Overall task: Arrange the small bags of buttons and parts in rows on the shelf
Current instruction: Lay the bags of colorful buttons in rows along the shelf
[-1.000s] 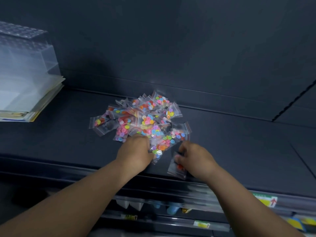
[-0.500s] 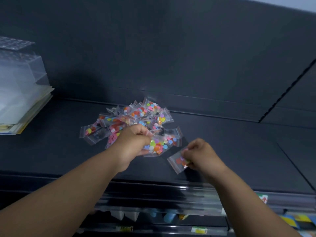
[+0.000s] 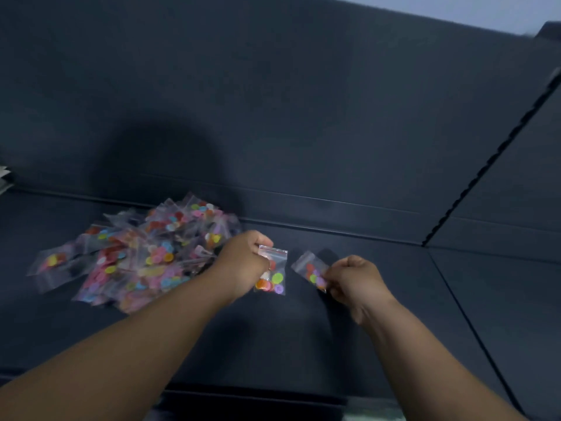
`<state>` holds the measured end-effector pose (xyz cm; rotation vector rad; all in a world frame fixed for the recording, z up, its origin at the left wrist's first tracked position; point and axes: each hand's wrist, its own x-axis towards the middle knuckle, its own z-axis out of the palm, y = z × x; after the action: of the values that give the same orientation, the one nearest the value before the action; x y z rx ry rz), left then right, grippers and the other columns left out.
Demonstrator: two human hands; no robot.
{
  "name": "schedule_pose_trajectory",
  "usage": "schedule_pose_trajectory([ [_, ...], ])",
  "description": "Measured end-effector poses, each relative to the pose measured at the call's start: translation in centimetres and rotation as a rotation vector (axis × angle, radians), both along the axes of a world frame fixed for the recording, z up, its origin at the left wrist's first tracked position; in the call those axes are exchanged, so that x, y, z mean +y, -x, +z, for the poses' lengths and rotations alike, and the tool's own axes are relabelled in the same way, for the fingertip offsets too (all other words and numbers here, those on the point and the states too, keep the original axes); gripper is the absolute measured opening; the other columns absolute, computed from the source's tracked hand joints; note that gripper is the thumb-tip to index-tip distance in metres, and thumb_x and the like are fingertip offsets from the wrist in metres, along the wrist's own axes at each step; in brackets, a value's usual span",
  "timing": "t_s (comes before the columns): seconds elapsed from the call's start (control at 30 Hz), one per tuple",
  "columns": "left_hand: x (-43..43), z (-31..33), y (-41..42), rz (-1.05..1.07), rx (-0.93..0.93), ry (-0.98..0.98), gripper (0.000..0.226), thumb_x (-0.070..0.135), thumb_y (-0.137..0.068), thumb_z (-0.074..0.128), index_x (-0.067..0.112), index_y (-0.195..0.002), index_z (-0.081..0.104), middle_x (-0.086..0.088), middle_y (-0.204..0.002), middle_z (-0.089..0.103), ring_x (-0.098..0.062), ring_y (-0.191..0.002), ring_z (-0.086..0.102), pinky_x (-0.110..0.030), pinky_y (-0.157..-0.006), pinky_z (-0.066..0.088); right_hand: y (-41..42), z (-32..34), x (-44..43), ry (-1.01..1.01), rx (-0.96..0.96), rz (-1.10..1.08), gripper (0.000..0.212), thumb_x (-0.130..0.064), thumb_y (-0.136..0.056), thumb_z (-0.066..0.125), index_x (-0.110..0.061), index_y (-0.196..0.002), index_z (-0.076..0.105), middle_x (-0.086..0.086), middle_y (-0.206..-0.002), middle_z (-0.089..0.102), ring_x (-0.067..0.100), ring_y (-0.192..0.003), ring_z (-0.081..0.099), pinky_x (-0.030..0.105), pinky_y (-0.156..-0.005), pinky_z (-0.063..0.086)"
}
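Note:
A loose pile of small clear bags of coloured buttons (image 3: 142, 256) lies on the dark shelf (image 3: 394, 314), left of centre. My left hand (image 3: 243, 262) is just right of the pile and pinches one bag with orange, green and purple buttons (image 3: 273, 276) by its top edge, so it hangs upright. My right hand (image 3: 352, 281) is further right and grips a second bag of buttons (image 3: 311, 268) by its lower corner, tilted up to the left. Both bags are held a little apart from each other, close above the shelf.
The shelf's dark back panel (image 3: 273, 117) rises behind the pile. A notched upright strip (image 3: 485, 165) runs diagonally at the right. A seam (image 3: 473, 323) crosses the shelf board right of my right hand. A pale stack's edge (image 3: 3, 177) shows at far left.
Both hands have lifted away from the pile to the right, each with one bag. The view has swung right, so the pale stack has slid almost out of frame.

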<state>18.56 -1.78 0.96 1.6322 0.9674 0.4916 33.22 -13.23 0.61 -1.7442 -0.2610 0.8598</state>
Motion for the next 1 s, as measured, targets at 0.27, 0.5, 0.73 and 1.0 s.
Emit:
schedule_pose_trajectory([
  [0.27,-0.9,-2.5,-3.2,-0.077,0.34,-0.697,0.042,0.013,-0.084,0.058,0.016,-0.125,0.053,-0.006,-0.123,0.053,-0.024,-0.113,0.051,-0.032,-0.096,0.04,-4.6,-1.6,-1.9,0.302,-1.098,0.424,0.017,-0.019,-0.089,0.053,-0.014,-0.104,0.06,0.003,-0.102,0.06,0.027,-0.097,0.058,0.028,-0.076,0.044],
  [0.5,-3.6,-4.6,-1.4,-0.431,0.724,-0.795,0.066,0.052,-0.097,0.023,0.021,-0.152,0.004,0.006,-0.159,-0.007,-0.013,-0.146,-0.005,-0.029,-0.115,-0.003,-5.3,-4.0,-1.8,0.289,-1.266,1.015,0.06,-0.044,-0.094,0.024,-0.024,-0.15,0.014,-0.007,-0.158,0.007,0.01,-0.146,0.0,0.021,-0.113,-0.004],
  [0.73,-2.6,-4.3,-2.7,-0.388,0.756,-0.88,0.096,0.068,-0.067,-0.011,0.023,-0.151,-0.003,0.003,-0.16,-0.009,-0.013,-0.146,-0.011,-0.032,-0.113,-0.009,-4.9,-4.5,0.2,0.372,-1.31,1.022,0.093,-0.076,-0.073,-0.008,-0.023,-0.15,-0.004,-0.005,-0.159,-0.008,0.009,-0.143,-0.015,0.028,-0.112,-0.015],
  [1.0,-0.8,-4.9,-4.5,-0.416,0.799,-0.856,0.093,0.066,-0.07,-0.011,0.021,-0.151,-0.004,0.001,-0.159,-0.01,-0.012,-0.145,-0.012,-0.031,-0.113,-0.01,-6.2,-4.8,2.0,0.367,-1.308,1.03,0.094,-0.066,-0.067,-0.009,-0.021,-0.15,-0.002,-0.002,-0.159,-0.005,0.01,-0.145,-0.009,0.028,-0.113,-0.013],
])
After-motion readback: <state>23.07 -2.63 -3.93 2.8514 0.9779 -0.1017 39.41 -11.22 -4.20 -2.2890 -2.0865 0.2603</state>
